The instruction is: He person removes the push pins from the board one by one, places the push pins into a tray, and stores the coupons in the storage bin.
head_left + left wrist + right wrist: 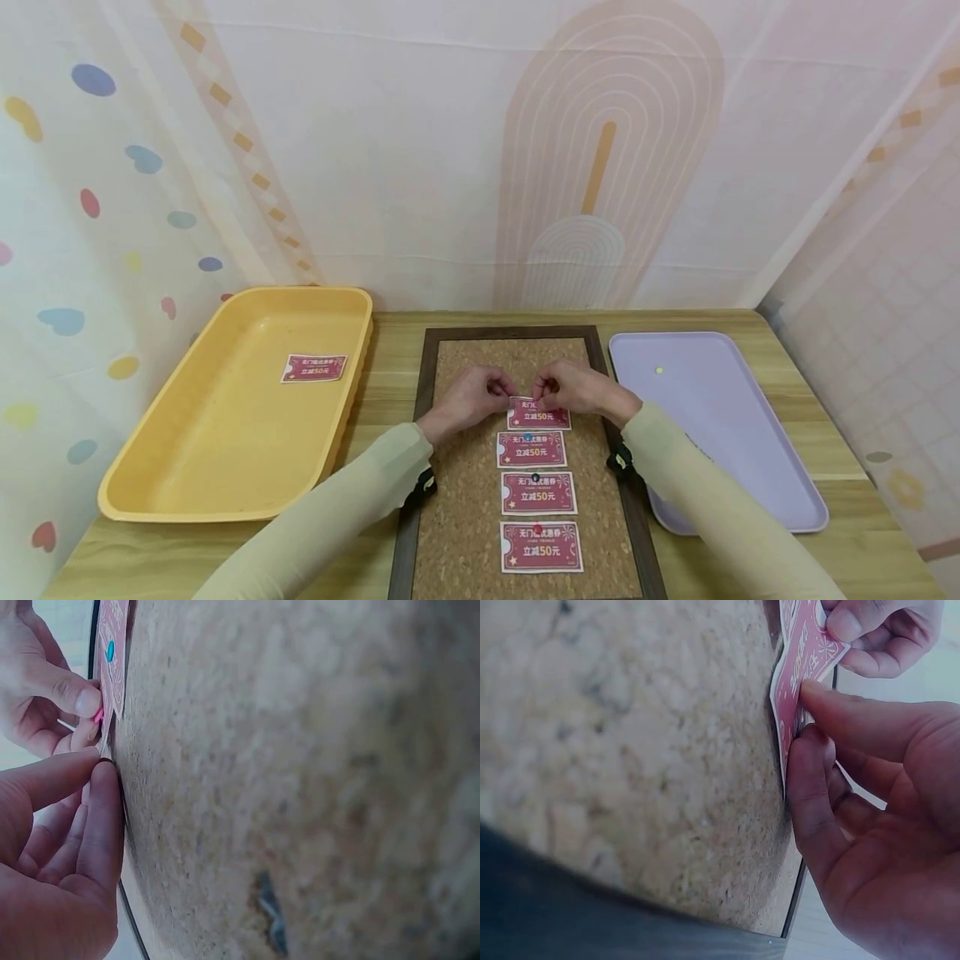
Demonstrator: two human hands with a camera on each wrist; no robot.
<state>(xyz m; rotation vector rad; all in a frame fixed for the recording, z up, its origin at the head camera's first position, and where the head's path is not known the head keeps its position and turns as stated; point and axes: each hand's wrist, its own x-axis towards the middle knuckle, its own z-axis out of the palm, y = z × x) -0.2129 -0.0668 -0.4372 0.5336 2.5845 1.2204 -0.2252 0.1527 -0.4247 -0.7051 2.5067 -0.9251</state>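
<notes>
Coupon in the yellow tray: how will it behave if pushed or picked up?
The coupon looks paper-thin, so probably very light and a bit floppy. It seems to lie flat in the yellow tray, so an edge may be hard to lift. The tray floor looks smooth, so a push would likely slide it.

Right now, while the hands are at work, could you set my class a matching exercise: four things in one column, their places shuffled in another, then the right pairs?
Things
1. Pink pin
2. Cork board
3. Purple tray
4. Yellow tray

Places
A. On the table, between the trays
B. Left of the board
C. In the right hand
D. Right of the board

Pairs: 1-C, 2-A, 3-D, 4-B
</notes>
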